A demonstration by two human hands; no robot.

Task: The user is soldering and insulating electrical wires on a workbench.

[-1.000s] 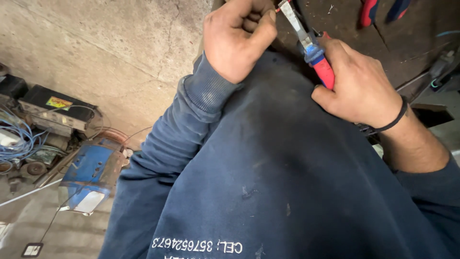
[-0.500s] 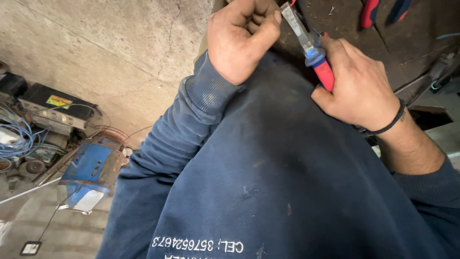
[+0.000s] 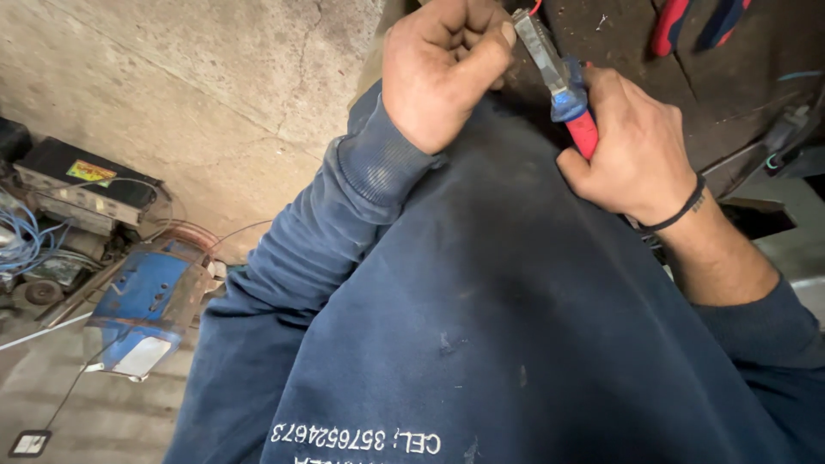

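dark blue sweatshirt (image 3: 516, 344): fills most of the view, thick cotton, white lettering along the lower hem; both sleeves run up toward the hands.

rough grey concrete wall (image 3: 189, 112): upper left, cracked and stained.

dark, grimy work counter (image 3: 619, 26): top edge of the view, just above the hands; a second pair of red-and-blue tool handles (image 3: 696, 21) lies on it, well apart from the work.

blue metal machine housing (image 3: 146, 301): lower left on the floor, tilted, with loose cables around it.

black box-shaped unit with a yellow label (image 3: 82, 185): left edge, beside a tangle of blue wires (image 3: 21, 236).

left hand (image 3: 443, 73): fist clenched, thumb pressed against the metal head of the tool; something small may be pinched inside, too hidden to tell.

right hand (image 3: 636, 146): grip closed around the tool's handles, black band on the wrist.

pliers with grey steel jaws and red-and-blue plastic handles (image 3: 559, 77): between the two hands, at the counter's edge, nose pointing up and left to the left thumb; a thin red wire (image 3: 537, 7) shows just above the tip.

step in hand, as judged: working a wire end at the plier nose. the next move would call for a steady squeeze and the left thumb kept off the jaws.
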